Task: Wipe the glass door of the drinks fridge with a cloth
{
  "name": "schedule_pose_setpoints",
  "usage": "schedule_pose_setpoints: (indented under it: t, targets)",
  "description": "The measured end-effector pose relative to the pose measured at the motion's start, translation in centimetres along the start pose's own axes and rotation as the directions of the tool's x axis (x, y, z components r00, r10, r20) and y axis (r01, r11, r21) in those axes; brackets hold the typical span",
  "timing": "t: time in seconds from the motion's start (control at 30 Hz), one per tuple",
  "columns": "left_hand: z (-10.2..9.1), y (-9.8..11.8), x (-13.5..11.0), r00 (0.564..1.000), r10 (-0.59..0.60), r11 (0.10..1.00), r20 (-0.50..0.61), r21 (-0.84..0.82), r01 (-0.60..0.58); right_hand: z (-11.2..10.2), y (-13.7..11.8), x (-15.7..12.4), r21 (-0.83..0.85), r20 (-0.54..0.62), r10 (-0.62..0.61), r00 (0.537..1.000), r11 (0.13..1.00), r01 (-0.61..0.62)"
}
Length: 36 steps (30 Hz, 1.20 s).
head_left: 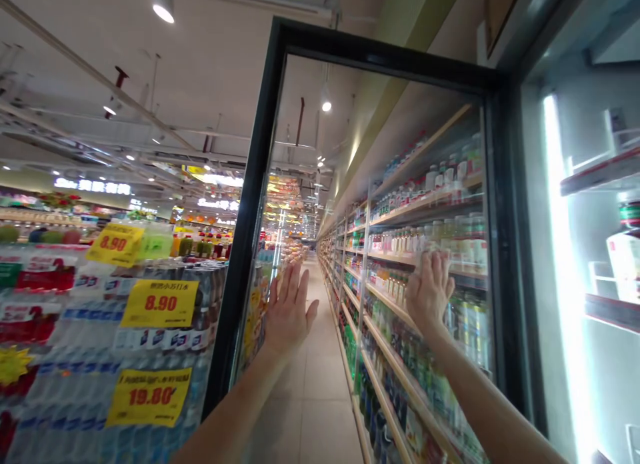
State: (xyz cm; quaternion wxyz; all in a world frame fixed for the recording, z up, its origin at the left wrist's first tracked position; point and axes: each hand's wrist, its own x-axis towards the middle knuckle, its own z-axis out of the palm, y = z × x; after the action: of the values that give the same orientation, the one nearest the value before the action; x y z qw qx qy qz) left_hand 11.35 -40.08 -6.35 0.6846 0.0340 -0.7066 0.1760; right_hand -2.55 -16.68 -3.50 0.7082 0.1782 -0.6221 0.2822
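- Near the left edge of the open glass door (254,184), below its mid-height, your left hand (287,311) is raised with the palm toward the pane; its fingers are straight and spread, thumb out, grasping nothing.
- Toward the door's right edge, at about the same height, your right hand (430,287) is raised likewise; its fingers are extended and closer together, released, with nothing in them.
- Both palms look laid flat on the glass, though with a clear pane and some blur you cannot be sure of contact.
- The door stands swung out across the aisle (325,417), its right edge next to the cabinet (557,384). Inside that, a light strip (553,184) glows, and a bottle (625,257) stands on a shelf at the far right.
- Through the pane you see shelves (395,304) of bottles along the aisle; outside the door's left edge are stacked drink packs (60,357) with yellow price signs (159,303).
- As for progress, the opening is done and you hold no goods. Judging by your raised palms, a push on the door is in hand; shutting it, if meant, is left.
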Motion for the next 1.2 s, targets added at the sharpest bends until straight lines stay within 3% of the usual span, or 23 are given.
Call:
schedule_pose_setpoints:
  t: [0.03, 0.1, 0.13, 0.17, 0.2, 0.27, 0.33, 0.4, 0.47, 0.5, 0.53, 0.6, 0.67, 0.73, 0.8, 0.83, 0.87, 0.93, 1.0, 1.07, 1.13, 1.17, 1.2]
  targets:
    - [0.0, 0.0, 0.0, 1.0, -0.001, 1.0, 0.001, 0.001, 0.001, -0.1, -0.2, -0.4, 0.028, 0.047, -0.093, 0.995, 0.995, 0.092]
    - [0.0, 0.0, -0.1, 1.0, 0.004, 1.0, 0.001, 0.007, -0.004, -0.4, -0.4, -1.4, 0.12, 0.151, -0.37, 0.917, 0.927, 0.354]
    - [0.1, 0.0, -0.1, 1.0, 0.005, 1.0, 0.0, 0.013, -0.005, -0.4, -0.3, -1.7, 0.15, 0.179, -0.455, 0.873, 0.889, 0.433]
    - [0.1, -0.1, -0.1, 1.0, 0.008, 1.0, -0.003, 0.018, -0.008, -0.5, 0.1, -1.9, 0.146, 0.187, -0.462, 0.867, 0.886, 0.44]
    - [0.1, -0.1, -0.1, 1.0, 0.01, 1.0, -0.007, 0.02, -0.01, -0.4, 0.6, -1.8, 0.105, 0.174, -0.382, 0.907, 0.923, 0.369]
    - [0.2, -0.2, -0.2, 1.0, 0.007, 1.0, -0.013, 0.015, -0.007, -0.2, 1.9, -1.2, -0.017, 0.071, -0.057, 0.996, 0.998, 0.058]
    - [0.3, -0.2, -0.2, 1.0, 0.005, 1.0, -0.016, 0.006, -0.005, -0.1, 2.5, -0.6, -0.07, 0.011, 0.118, 0.993, 0.991, -0.117]
    - [0.5, -0.3, -0.1, 1.0, 0.008, 1.0, -0.01, 0.007, -0.008, -0.1, 2.5, -0.5, -0.038, 0.09, -0.055, 0.994, 0.998, 0.058]
    - [0.6, -0.3, -0.2, 1.0, 0.013, 1.0, -0.008, 0.007, -0.013, -0.2, 2.4, -0.6, 0.043, 0.184, -0.333, 0.925, 0.943, 0.331]
    - [0.6, -0.3, -0.2, 1.0, 0.015, 1.0, -0.01, 0.003, -0.015, -0.3, 2.4, -0.6, 0.055, 0.192, -0.377, 0.906, 0.926, 0.374]
    - [0.7, -0.3, -0.2, 1.0, 0.015, 1.0, -0.013, -0.002, -0.015, -0.3, 2.6, -0.5, 0.034, 0.175, -0.334, 0.926, 0.942, 0.333]
    - [0.7, -0.3, -0.2, 1.0, 0.015, 1.0, -0.022, -0.014, -0.016, -0.3, 3.0, -0.2, -0.057, 0.081, -0.074, 0.994, 0.995, 0.079]
    - [0.8, -0.3, -0.1, 1.0, 0.011, 1.0, -0.023, -0.022, -0.012, -0.3, 2.8, -0.2, -0.088, 0.037, 0.06, 0.997, 0.994, -0.057]
    - [0.7, -0.3, -0.1, 1.0, 0.004, 1.0, -0.022, -0.025, -0.004, -0.2, 1.9, -0.7, -0.016, 0.12, -0.149, 0.981, 0.988, 0.152]
    - [0.7, -0.3, -0.2, 1.0, 0.0, 1.0, -0.019, -0.027, -0.001, -0.1, 0.8, -1.1, 0.102, 0.183, -0.441, 0.879, 0.898, 0.429]
    - [0.8, -0.3, -0.2, 1.0, 0.001, 1.0, -0.019, -0.028, -0.001, 0.0, 0.3, -1.1, 0.125, 0.175, -0.497, 0.85, 0.867, 0.481]
    - [0.8, -0.3, -0.2, 1.0, 0.002, 1.0, -0.019, -0.028, -0.003, 0.1, 0.0, -0.9, 0.111, 0.145, -0.474, 0.869, 0.88, 0.462]
    - [0.8, -0.4, -0.2, 1.0, 0.007, 1.0, -0.02, -0.03, -0.007, 0.4, -0.7, -0.5, 0.024, 0.055, -0.267, 0.962, 0.964, 0.266]
    - [0.8, -0.4, -0.2, 1.0, 0.008, 0.999, -0.026, -0.034, -0.009, 0.4, -1.5, -0.6, -0.011, 0.034, -0.143, 0.989, 0.99, 0.144]
    - [0.8, -0.4, -0.2, 1.0, 0.006, 0.999, -0.024, -0.039, -0.007, 0.2, -2.4, -1.8, 0.064, 0.134, -0.323, 0.937, 0.946, 0.317]
    - [0.8, -0.4, -0.1, 1.0, 0.004, 0.999, -0.022, -0.036, -0.005, -0.2, -2.9, -3.2, 0.195, 0.208, -0.57, 0.795, 0.82, 0.537]
    - [0.8, -0.3, -0.1, 1.0, 0.004, 0.999, -0.018, -0.034, -0.005, -0.4, -2.8, -3.7, 0.225, 0.212, -0.612, 0.762, 0.789, 0.572]
    - [0.8, -0.3, -0.1, 1.0, 0.006, 0.999, -0.015, -0.032, -0.007, -0.5, -2.5, -4.0, 0.211, 0.204, -0.586, 0.785, 0.809, 0.549]
